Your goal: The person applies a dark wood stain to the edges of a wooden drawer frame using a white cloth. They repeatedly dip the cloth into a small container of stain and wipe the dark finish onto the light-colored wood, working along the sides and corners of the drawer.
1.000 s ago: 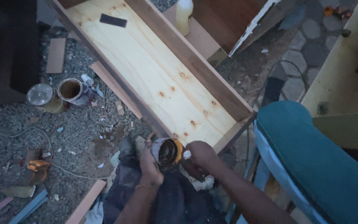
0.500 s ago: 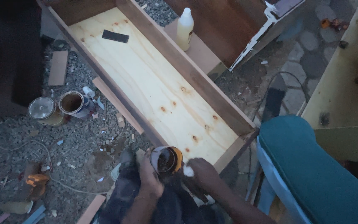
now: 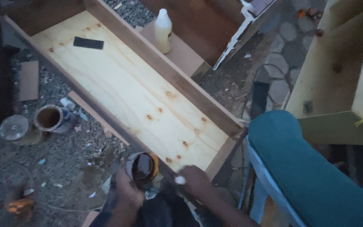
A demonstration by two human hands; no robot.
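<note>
- At the bottom edge, the left hand (image 3: 127,190) is wrapped round an open tin (image 3: 141,166) of dark stain, mouth tipped up toward the camera.
- Just right of the tin, the right hand (image 3: 196,180) pinches a small white wad (image 3: 180,180) — nearly touching the rim, so this hand is nearer the opening.
- Beyond both hands, the pale box (image 3: 122,86) runs long — away and leftward.

Just one head cam, looking steeply down, pretty close over both hands; the long wooden tray (image 3: 118,84) stretches away beyond the fingers.
</note>
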